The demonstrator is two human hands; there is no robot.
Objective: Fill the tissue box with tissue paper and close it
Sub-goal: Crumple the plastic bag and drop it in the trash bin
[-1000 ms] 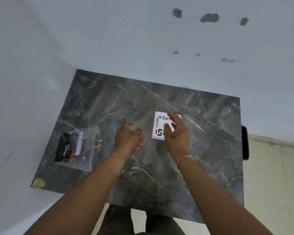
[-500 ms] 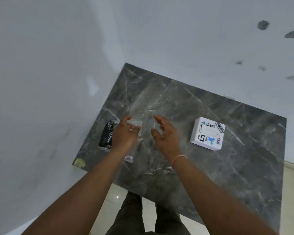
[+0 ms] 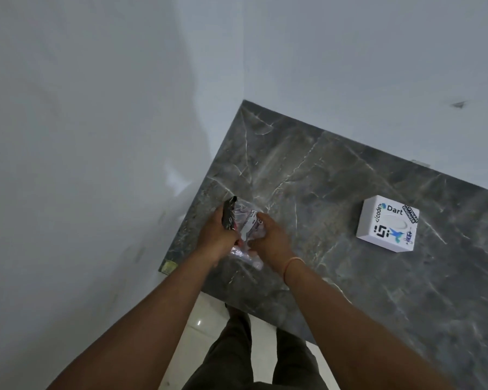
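A white square tissue box (image 3: pixel 387 223) with stickers lies flat on the dark marble table (image 3: pixel 335 178), well to the right of both hands. A clear plastic bag (image 3: pixel 247 220) with a white label and a black packet inside is lifted off the table near its left edge. My left hand (image 3: pixel 217 235) grips the black end of the bag. My right hand (image 3: pixel 271 237) holds the bag's clear right side. The bag's lower end hangs between my wrists. What lies under the black packet is hidden.
White walls close in the table on the left and at the back. A small yellowish scrap (image 3: pixel 168 267) sits at the table's near left corner. The table's front edge runs just before my legs, with pale floor tiles (image 3: pixel 197 327) below.
Both hands left the tissue box and moved left to the plastic bag. They have taken hold of it and raised it off the table. The view has swung left.
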